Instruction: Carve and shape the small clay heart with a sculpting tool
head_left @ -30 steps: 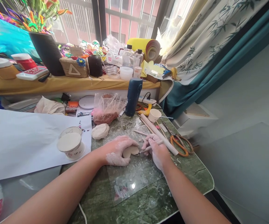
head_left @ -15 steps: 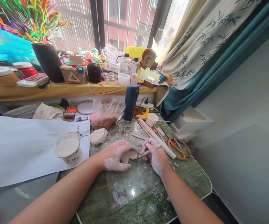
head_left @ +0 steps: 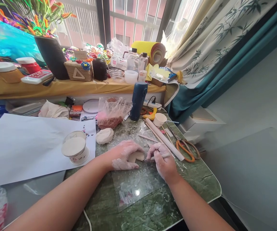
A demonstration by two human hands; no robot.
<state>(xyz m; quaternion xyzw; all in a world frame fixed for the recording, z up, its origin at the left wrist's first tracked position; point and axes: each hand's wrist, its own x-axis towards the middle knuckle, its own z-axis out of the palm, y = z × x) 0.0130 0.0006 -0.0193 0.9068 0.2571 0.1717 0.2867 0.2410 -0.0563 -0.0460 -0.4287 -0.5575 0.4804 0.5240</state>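
My left hand [head_left: 123, 156], dusted with white, curves around a flat pale piece of clay [head_left: 137, 156] and steadies it on a clear plastic sheet [head_left: 136, 189]. Its thumb and fingers lie along the clay's edges and partly cover it. Just to the right, my right hand [head_left: 162, 160] pinches a thin, pale, stick-like tool [head_left: 165, 155], whose tip points toward the clay's right edge; I cannot tell whether it touches. A rounded lump of white clay [head_left: 104, 136] rests beyond my left hand.
To the right lie a pale rolling rod [head_left: 163, 138], thin sticks and orange-handled scissors [head_left: 186, 150]. Behind stand a paper cup [head_left: 160, 119], a dark blue bottle [head_left: 138, 101] and a plastic bag with reddish-brown material [head_left: 111, 115]. Stacked tubs [head_left: 74, 147] sit on white paper [head_left: 32, 144] at left.
The camera view has shifted slightly, so the scene sits a little higher and further right. My right hand's fingers are a bit more curled on the tool. My left hand keeps its place around the clay.
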